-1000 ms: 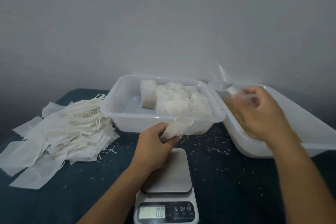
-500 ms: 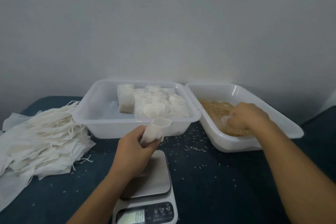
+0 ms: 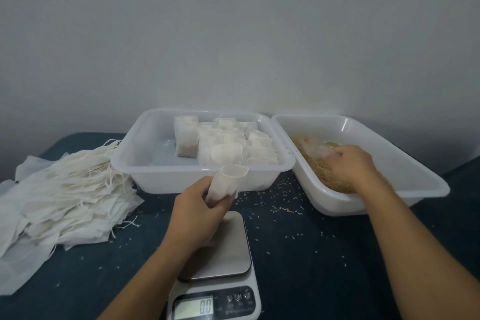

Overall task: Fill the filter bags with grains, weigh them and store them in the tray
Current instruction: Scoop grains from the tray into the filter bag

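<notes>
Right hand point(image 3: 353, 166) now dug into grains point(image 3: 324, 171) at 2 o'clock, fingers holding scoop point(image 3: 318, 149); left hand point(image 3: 197, 213) holds open bag point(image 3: 226, 182). Filling next.

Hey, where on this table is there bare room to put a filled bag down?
The cloth between the scale and the grain tray is open, apart from stray grains. The storage tray floor left of the filled bags is bare. The empty-bag pile crowds the left.
</notes>
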`<state>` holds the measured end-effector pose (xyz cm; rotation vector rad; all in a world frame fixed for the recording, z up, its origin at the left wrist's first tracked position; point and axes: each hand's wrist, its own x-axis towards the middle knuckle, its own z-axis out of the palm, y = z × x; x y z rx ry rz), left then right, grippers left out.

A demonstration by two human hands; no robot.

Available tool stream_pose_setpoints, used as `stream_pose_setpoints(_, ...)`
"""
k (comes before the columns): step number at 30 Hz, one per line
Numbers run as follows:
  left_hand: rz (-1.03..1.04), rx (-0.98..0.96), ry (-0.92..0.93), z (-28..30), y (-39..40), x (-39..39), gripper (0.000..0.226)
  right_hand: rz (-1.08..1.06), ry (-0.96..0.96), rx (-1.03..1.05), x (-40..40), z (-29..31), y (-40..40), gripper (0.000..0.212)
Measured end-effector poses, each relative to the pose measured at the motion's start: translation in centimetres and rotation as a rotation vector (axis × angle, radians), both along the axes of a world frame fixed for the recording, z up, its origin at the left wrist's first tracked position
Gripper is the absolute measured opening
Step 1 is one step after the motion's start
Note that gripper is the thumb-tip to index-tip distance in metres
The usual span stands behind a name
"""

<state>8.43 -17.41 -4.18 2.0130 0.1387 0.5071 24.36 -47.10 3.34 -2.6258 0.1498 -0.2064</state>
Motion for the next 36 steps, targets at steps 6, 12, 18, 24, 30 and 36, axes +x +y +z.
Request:
stream_pose_setpoints(6, 0.024, -0.033, 0.014, 0.3, 0.4, -0.1, 0.009, 0.128, -0.27, 0.221, -4.9, 1.9, 1.2, 0.018)
stream_pose_setpoints(12, 0.08, -0.014, 0.002, 0.4, 1.2, -0.1, 0.014, 0.452, -0.178, 0.428, -10.3, 5.3, 2.5, 0.016)
stream_pose_setpoints(18, 0.114, -0.006, -0.008, 0.4, 1.4, 0.0, 0.013, 0.611, -0.02, 0.215, -13.1, 8.1, 2.5, 0.033)
stream_pose_setpoints(24, 0.121, 0.051, -0.027, 0.5, 1.4, 0.1, 0.006, 0.614, -0.077, -0.008, -14.1, 10.0, 3.6, 0.027)
stream_pose_setpoints(30, 0.13, 0.077, -0.012, 0.3, 1.4, 0.0, 0.009, 0.572, -0.184, -0.207, -14.2, 11.1, 4.4, 0.035)
stream_pose_setpoints(36, 0.127, 0.096, 0.012, 0.4, 1.3, 0.1, 0.008, 0.537, -0.215, -0.462, -14.0, 12.1, 5.2, 0.041)
